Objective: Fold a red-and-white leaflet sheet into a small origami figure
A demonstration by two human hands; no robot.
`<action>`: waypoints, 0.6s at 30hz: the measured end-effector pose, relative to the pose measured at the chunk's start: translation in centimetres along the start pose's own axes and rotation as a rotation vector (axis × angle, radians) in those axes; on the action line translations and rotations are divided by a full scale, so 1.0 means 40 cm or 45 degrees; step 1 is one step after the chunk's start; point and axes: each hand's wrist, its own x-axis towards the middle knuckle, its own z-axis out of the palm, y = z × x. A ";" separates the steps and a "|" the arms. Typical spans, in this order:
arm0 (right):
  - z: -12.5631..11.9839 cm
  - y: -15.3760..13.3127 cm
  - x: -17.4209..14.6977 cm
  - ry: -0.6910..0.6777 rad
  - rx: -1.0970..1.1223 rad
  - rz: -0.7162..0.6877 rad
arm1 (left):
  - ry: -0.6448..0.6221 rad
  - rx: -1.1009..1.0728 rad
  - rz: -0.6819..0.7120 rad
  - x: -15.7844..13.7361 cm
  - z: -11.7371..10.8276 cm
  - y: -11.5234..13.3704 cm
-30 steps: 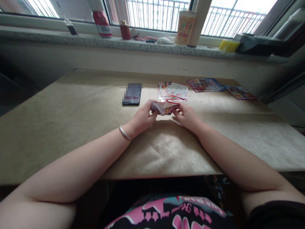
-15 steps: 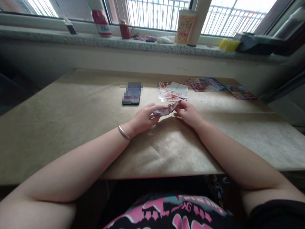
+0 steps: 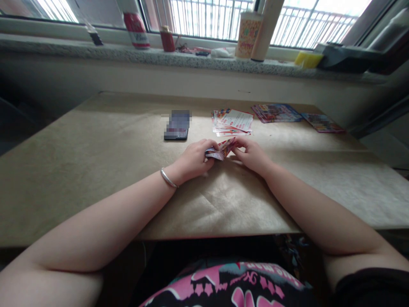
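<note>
Between my hands, just above the tabletop, is a small crinkled card packet (image 3: 226, 149), colourful on one side and silvery on the other. My left hand (image 3: 196, 157), below a silver bracelet (image 3: 168, 178), pinches its left end. Its right end is in the fingers of my right hand (image 3: 252, 154). The packet looks bent open in the middle; its contents, if any, cannot be made out. Just beyond my hands lies a loose fan of white and red printed cards (image 3: 234, 121).
A dark phone (image 3: 177, 125) lies left of the cards. Several colourful packets (image 3: 277, 113) overlap at the back right, with more packets (image 3: 322, 123) beside them. On the windowsill (image 3: 191, 59) stand a red can (image 3: 136, 30), a patterned cup (image 3: 248, 36) and a yellow item (image 3: 308, 59).
My left fingers have curled further around the packet's left end. The packet has bent and twisted, showing more of its red, colourful side on the right. My right hand has shifted slightly.
</note>
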 end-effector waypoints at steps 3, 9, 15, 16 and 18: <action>0.002 -0.014 -0.003 0.000 -0.048 -0.081 | 0.003 -0.018 -0.027 0.001 0.002 0.000; 0.002 -0.013 -0.004 0.046 -0.128 -0.019 | 0.088 -0.163 -0.035 0.001 0.008 0.000; 0.005 -0.010 -0.004 0.093 -0.131 0.037 | 0.164 -0.185 -0.125 0.009 0.011 -0.016; 0.006 -0.011 -0.005 0.089 -0.146 0.027 | 0.162 -0.159 -0.138 0.009 0.011 -0.015; 0.008 -0.014 -0.008 0.064 -0.194 0.009 | 0.131 -0.115 -0.139 0.008 0.009 -0.011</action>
